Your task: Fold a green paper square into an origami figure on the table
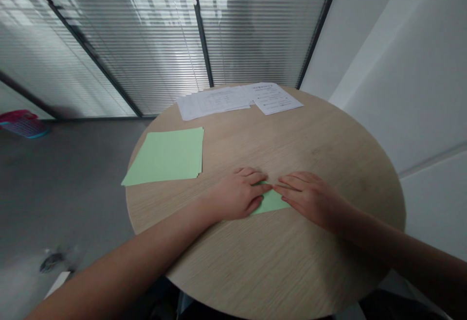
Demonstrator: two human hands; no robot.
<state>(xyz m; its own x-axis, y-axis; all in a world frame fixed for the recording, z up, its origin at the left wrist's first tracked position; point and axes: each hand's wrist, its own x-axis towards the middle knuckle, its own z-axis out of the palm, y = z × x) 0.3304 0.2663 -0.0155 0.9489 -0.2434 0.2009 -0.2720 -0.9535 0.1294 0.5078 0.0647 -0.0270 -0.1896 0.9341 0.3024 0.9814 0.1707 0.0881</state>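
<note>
A small piece of green paper lies flat on the round wooden table, partly covered by both hands. Whether it is folded, and how many layers it has, I cannot make out. My left hand rests on its left side, palm down, with the index finger stretched toward the paper's upper middle. From the other side, my right hand lies on the paper's right part with its fingers extended. The fingertips of the two hands almost meet near the paper's top edge.
A stack of green sheets lies at the table's left, one corner reaching over the edge. Printed white papers sit at the far edge of the table. A pink and blue plastic basket stands on the floor near the blinds.
</note>
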